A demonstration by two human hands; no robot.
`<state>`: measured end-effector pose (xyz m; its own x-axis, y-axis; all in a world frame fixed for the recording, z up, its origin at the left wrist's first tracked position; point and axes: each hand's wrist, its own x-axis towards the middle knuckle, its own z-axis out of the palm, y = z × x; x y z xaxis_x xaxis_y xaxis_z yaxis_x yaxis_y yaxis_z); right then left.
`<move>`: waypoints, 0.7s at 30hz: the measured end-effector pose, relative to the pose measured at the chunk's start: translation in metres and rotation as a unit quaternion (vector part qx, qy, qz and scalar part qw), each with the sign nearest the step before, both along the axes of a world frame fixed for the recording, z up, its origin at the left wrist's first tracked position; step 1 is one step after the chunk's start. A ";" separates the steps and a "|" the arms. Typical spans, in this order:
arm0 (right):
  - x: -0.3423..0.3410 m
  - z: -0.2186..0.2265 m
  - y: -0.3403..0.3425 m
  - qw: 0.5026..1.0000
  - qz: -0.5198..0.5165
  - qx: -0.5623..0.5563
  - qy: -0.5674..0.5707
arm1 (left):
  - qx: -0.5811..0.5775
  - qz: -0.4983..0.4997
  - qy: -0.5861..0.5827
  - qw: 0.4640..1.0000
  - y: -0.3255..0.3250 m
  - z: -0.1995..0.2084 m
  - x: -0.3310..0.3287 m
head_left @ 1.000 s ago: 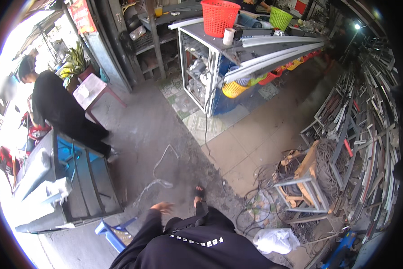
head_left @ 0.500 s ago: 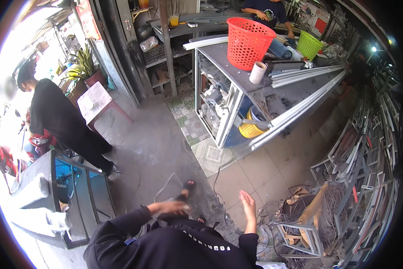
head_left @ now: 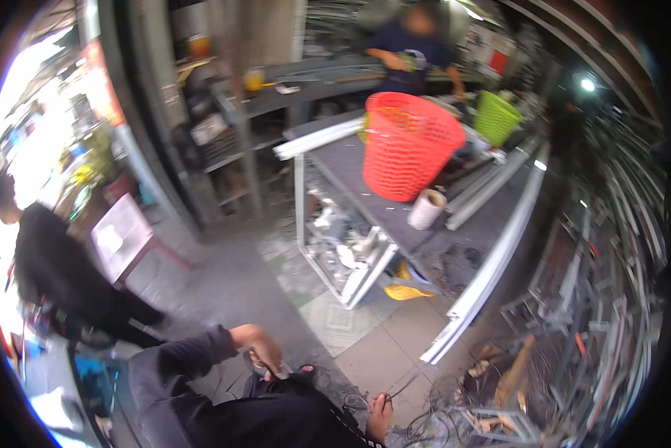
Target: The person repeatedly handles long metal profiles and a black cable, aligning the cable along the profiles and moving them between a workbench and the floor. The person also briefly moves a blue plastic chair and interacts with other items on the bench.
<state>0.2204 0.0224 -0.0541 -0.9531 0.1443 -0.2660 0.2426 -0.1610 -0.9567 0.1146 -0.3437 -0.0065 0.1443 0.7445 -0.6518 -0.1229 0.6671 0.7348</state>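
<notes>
My left hand [head_left: 258, 345] is bent down in front of my waist, its fingers curled round a small pale object [head_left: 282, 370] that blur keeps me from naming. Lower and to the right, my right hand [head_left: 380, 415] is closed, with a thin dark cable [head_left: 406, 385] running out of it. Part of that cable loops to the left of the fist. Beyond my hands stands a workbench with a dark top [head_left: 335, 160], bearing a red perforated basket [head_left: 406, 153], a pale roll [head_left: 426, 210] and long white metal profiles [head_left: 492, 278].
Profile ends jut past the bench's near corner. Tangled wire and a wooden piece [head_left: 515, 373] lie at right, beside stacked metal lengths [head_left: 612, 299]. A person in black [head_left: 70, 261] stands left near a small pink table [head_left: 123, 237]; another person [head_left: 417, 56] is behind the bench.
My view has shifted, bringing the bench lower in the picture. Both hands were spread and apart from things; now the left is curled round the small object and the right is closed on the cable.
</notes>
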 end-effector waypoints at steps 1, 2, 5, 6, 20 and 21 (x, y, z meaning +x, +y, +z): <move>0.004 0.003 0.002 0.992 -0.040 0.122 0.018 | -0.041 -0.013 -0.011 0.999 0.000 -0.011 -0.019; 0.010 0.008 0.001 0.967 -0.081 0.241 0.031 | -0.066 0.011 -0.001 0.998 -0.002 -0.020 -0.040; 0.012 0.015 0.002 0.873 -0.290 0.355 0.166 | -0.119 -0.040 0.182 0.975 0.022 -0.047 -0.110; 0.014 0.017 0.002 0.868 -0.300 0.372 0.135 | -0.152 -0.063 0.275 0.947 0.035 -0.050 -0.123; 0.032 0.070 -0.053 0.946 -0.170 -0.277 -0.015 | 0.216 0.483 0.162 0.833 0.266 0.031 -0.123; 0.032 0.079 -0.054 0.948 -0.155 -0.278 -0.007 | 0.185 0.516 -0.004 0.837 0.271 0.029 -0.120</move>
